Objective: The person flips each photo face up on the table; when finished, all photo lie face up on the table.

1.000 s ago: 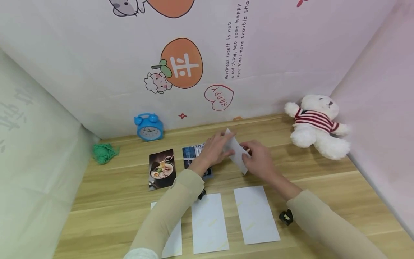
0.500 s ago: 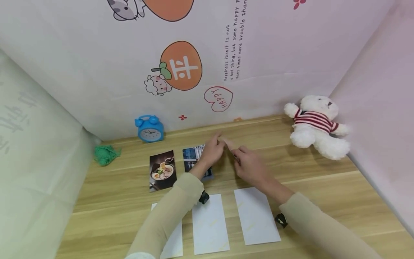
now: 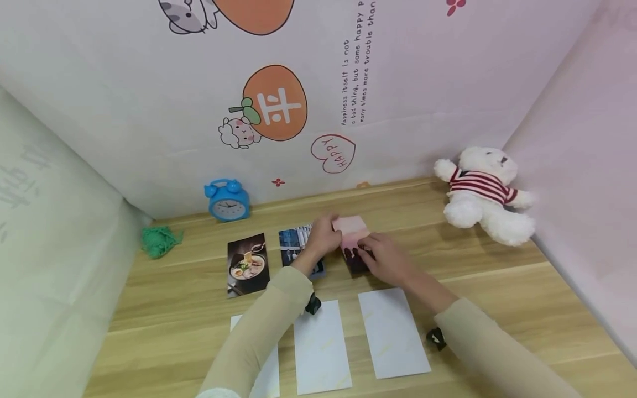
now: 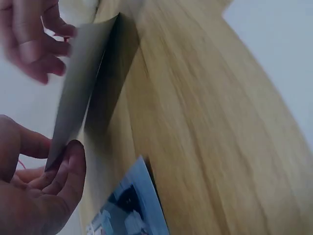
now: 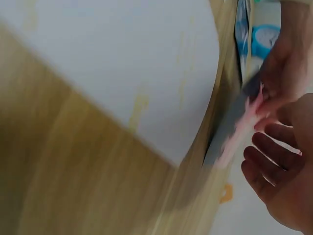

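Observation:
My left hand (image 3: 322, 241) pinches one edge of a photo print (image 3: 349, 225) with a pink sky and dark shapes low down. The print stands tilted off the table; the left wrist view shows its plain back. Over its right side is my right hand (image 3: 390, 258); the right wrist view shows those fingers (image 5: 266, 159) spread and loosely bent, apart from the print. Partly under my left forearm lies a blue photo (image 3: 291, 243). A ramen photo (image 3: 247, 265) lies flat to its left.
White sheets (image 3: 322, 348) with faint yellow marks lie in a row near the front, one partly under the left sleeve. At the back stand a blue alarm clock (image 3: 228, 200) and green yarn (image 3: 159, 241). A white teddy bear (image 3: 480, 193) leans at the right wall.
The held print has turned from showing its white back to showing its pink picture side. My right hand has loosened from the print; the left hand still pinches it.

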A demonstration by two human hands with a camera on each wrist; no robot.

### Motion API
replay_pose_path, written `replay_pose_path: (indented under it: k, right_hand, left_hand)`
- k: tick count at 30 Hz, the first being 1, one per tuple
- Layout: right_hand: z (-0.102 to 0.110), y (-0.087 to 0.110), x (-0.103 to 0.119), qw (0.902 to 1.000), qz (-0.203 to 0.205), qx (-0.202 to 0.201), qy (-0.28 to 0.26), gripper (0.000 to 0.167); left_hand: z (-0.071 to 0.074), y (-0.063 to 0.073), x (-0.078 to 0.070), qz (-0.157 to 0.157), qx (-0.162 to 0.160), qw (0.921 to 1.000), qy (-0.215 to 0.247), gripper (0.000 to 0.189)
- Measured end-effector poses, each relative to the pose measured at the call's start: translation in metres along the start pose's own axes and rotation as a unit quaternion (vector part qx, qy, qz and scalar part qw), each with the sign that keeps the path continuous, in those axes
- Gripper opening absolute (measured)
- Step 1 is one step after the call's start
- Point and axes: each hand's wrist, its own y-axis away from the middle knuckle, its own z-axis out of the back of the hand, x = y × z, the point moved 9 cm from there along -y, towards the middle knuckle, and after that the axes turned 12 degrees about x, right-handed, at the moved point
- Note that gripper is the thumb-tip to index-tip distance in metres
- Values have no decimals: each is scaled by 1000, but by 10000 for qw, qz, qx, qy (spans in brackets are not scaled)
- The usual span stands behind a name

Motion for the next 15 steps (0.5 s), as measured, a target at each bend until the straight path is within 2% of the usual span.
replay_pose_path:
  k: [3, 6, 9, 12, 15]
  right_hand:
    - [-4, 0, -16, 9991, -63, 419, 42, 29]
    - [-13, -1, -27, 9951, -107, 941, 285, 39]
    - [-21, -1, -31, 9907, -121, 1266, 474, 44]
    - [-24, 0, -33, 9895, -180, 1333, 521, 44]
    - [-27, 3, -36, 9891, -233, 1363, 508, 43]
  left_hand:
    - [-3, -4, 3, -106, 218, 9994, -264, 52]
    - [-7, -7, 3, -286, 338, 9954, -850, 51]
    - [-10, -9, 1, -471, 333, 9846, -1649, 47]
    - [-14, -8, -2, -569, 306, 9711, -2297, 43]
    - [-19, -6, 1, -480, 378, 9640, -2589, 43]
